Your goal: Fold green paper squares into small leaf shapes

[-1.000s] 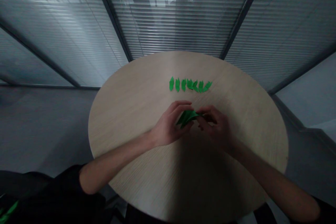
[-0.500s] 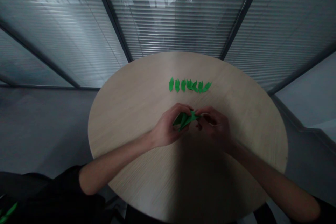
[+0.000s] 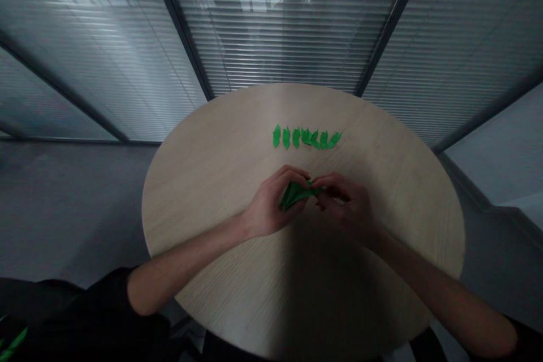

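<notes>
Both my hands meet over the middle of a round wooden table (image 3: 212,192). My left hand (image 3: 271,203) is curled round a folded piece of green paper (image 3: 293,194), thumb and fingers pinching it. My right hand (image 3: 345,206) pinches the same paper at its right tip, fingers pressed together. Beyond my hands, a row of several small folded green paper pieces (image 3: 306,138) lies on the table.
Glass walls with closed blinds (image 3: 271,28) and dark frames stand behind the table. Grey floor lies to the left and right. A bit of green paper (image 3: 12,342) shows at the bottom left corner by my dark sleeve.
The green paper has been pressed narrower between my fingers, and my hands have closed in on it slightly. The row of pieces has not moved.
</notes>
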A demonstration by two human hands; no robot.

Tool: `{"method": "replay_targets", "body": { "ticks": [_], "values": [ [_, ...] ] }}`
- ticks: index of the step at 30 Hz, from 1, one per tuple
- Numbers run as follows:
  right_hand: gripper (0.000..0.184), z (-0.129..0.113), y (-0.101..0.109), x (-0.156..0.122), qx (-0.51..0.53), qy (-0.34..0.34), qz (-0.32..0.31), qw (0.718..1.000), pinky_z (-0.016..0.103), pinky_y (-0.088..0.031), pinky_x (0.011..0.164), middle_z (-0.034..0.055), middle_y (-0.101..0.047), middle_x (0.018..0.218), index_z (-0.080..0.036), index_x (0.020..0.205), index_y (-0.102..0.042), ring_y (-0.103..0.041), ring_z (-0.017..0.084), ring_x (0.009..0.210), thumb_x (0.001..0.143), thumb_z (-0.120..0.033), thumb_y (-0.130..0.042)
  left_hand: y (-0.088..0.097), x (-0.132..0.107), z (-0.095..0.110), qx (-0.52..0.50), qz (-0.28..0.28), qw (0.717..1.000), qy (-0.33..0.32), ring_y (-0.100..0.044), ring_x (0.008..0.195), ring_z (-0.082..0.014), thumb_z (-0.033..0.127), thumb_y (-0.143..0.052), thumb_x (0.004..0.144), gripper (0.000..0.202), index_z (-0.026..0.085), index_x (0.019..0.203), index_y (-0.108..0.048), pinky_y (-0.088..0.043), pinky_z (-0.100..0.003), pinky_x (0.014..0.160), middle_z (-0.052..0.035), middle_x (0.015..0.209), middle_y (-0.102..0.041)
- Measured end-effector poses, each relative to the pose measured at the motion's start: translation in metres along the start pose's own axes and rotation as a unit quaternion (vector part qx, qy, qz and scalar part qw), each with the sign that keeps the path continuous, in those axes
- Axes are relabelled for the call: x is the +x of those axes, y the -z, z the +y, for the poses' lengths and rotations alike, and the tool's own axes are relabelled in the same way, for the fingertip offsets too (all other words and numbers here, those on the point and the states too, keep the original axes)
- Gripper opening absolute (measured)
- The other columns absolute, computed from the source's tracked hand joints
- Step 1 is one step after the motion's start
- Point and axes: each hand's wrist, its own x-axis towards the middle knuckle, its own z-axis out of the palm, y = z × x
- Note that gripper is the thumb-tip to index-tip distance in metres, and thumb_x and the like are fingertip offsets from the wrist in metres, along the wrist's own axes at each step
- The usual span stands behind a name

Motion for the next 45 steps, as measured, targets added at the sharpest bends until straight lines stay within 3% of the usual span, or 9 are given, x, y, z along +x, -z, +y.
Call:
{"method": "replay_targets", "body": {
  "ticks": [13,20,27,32,36,45],
  "values": [
    [0.006,0.0003,0.0001,-0.0003,0.008,-0.037,0.003,0.999,0.022,-0.058,0.055,-0.0013,-0.073,0.079,-0.023,0.091,-0.074,-0.068,0.011,0.058,0.087,-0.020,-0.075,0.0025,0.0011,0.0013,-0.001,-0.003,1.000,0.008,-0.070,0.102,-0.0217,0.011,-0.067,0.090,0.021,0.019,0.110,-0.065,-0.058,-0.037,0.088,-0.0126,0.113,-0.071],
    [0.008,0.0012,0.0002,0.0002,0.017,-0.032,0.006,0.999,0.022,-0.057,0.055,0.0001,-0.076,0.086,-0.023,0.090,-0.075,-0.067,0.010,0.058,0.083,-0.020,-0.078,0.0027,0.0009,0.0010,0.002,0.009,1.000,0.005,-0.070,0.097,-0.0202,0.012,-0.069,0.090,0.019,0.019,0.107,-0.065,-0.057,-0.035,0.084,-0.0115,0.108,-0.071],
    [0.008,0.0008,0.0010,-0.0002,0.003,-0.052,0.008,0.999,0.021,-0.054,0.053,-0.0037,-0.069,0.065,-0.023,0.087,-0.073,-0.067,0.011,0.054,0.086,-0.025,-0.081,0.0022,0.0000,0.0011,-0.012,0.035,0.999,0.032,-0.069,0.094,-0.0196,0.011,-0.070,0.087,0.019,0.019,0.104,-0.065,-0.056,-0.035,0.081,-0.0094,0.105,-0.071],
    [0.006,0.0014,0.0014,0.0010,0.013,-0.019,0.017,1.000,0.024,-0.062,0.065,0.0000,-0.076,0.082,-0.023,0.084,-0.075,-0.073,0.013,0.068,0.083,-0.019,-0.080,0.0022,0.0009,0.0015,-0.034,0.027,0.998,0.053,-0.070,0.094,-0.0199,0.016,-0.073,0.089,0.016,0.019,0.103,-0.066,-0.057,-0.035,0.081,-0.0099,0.106,-0.073],
    [0.004,-0.0020,0.0022,0.0020,-0.001,-0.024,0.029,0.999,0.029,-0.066,0.072,0.0014,-0.077,0.085,-0.024,0.084,-0.078,-0.076,0.016,0.075,0.084,-0.024,-0.082,0.0018,0.0024,0.0026,-0.038,0.035,0.995,0.081,-0.071,0.091,-0.0195,0.025,-0.075,0.093,0.011,0.019,0.099,-0.068,-0.057,-0.034,0.078,-0.0094,0.101,-0.073],
    [0.017,0.0002,0.0010,-0.0003,0.018,-0.074,0.015,0.997,0.031,-0.067,0.072,0.0030,-0.079,0.083,-0.023,0.085,-0.077,-0.077,0.018,0.075,0.085,-0.037,-0.085,-0.0011,0.0011,0.0043,-0.057,0.057,0.989,0.127,-0.070,0.085,-0.0182,0.023,-0.073,0.094,0.008,0.019,0.095,-0.066,-0.058,-0.034,0.076,-0.0066,0.096,-0.074]
  ]
}}
